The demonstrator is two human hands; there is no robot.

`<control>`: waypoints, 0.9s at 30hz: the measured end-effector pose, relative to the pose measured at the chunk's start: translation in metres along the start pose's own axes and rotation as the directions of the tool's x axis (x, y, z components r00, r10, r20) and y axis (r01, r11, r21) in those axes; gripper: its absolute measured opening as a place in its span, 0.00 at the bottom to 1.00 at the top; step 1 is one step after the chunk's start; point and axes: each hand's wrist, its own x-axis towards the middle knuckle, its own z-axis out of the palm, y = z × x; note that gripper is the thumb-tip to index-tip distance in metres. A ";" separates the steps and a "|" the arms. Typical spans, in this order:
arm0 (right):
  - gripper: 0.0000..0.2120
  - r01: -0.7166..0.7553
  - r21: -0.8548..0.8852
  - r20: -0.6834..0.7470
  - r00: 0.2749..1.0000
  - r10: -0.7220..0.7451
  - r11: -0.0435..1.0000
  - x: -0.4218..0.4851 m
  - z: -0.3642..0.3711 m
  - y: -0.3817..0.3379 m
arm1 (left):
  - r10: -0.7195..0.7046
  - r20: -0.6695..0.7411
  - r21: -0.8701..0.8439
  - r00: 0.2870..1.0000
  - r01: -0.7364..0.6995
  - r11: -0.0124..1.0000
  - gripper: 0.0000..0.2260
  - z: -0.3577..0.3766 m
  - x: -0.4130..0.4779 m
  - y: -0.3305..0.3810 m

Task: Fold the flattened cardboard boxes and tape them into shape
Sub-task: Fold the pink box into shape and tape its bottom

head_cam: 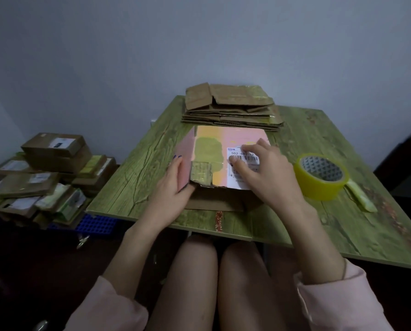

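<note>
Where the pink box (223, 139) stands: on the green wood-grain surface (137, 168), toward the front edge, right in front of the seated person.
Box, top and inside: the top panel faces up and carries patches of old tape and a white shipping label (247, 158). The near end looks unclosed, with a brown flap (214, 203) lying flat toward the front edge. What is inside cannot be told.
Left hand (173, 185): grips the box's left side panel near its front corner, with the fingertips hooked over the panel.
Right hand (269, 173): lies on the top panel with fingers spread and only slightly bent, pressing on the label and holding nothing.
Stack of flattened boxes (230, 106): brown, piled at the far edge by the wall, just behind the pink box.
Tape roll (321, 185): yellowish, lying flat to the right of the box and apart from it, with a loose tail (362, 199) running toward the front right.
Open room: bare surface left of the box out to the left edge, and more along the front right.
Floor, left: a pile of made-up boxes (51, 161) lies on a blue crate (97, 223), well apart from the surface.
</note>
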 end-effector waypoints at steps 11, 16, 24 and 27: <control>0.26 0.036 -0.023 0.104 0.994 -0.034 0.999 -0.005 0.000 -0.030 | -0.041 0.277 -0.598 0.960 0.205 0.775 0.59 -0.051 0.002 -0.003; 0.26 0.044 -0.044 0.127 0.991 -0.038 0.998 -0.003 0.001 -0.033 | -0.295 0.197 -0.487 0.935 0.354 0.799 0.22 -0.053 0.037 0.029; 0.26 0.090 -0.017 0.140 0.986 -0.086 0.996 -0.004 0.002 -0.033 | -0.333 0.203 -0.358 0.921 0.386 0.850 0.13 -0.051 0.054 0.035; 0.27 0.137 0.057 0.181 0.973 -0.145 0.989 -0.003 0.003 -0.043 | -0.365 0.180 -0.424 0.913 0.407 0.809 0.12 -0.060 0.053 0.030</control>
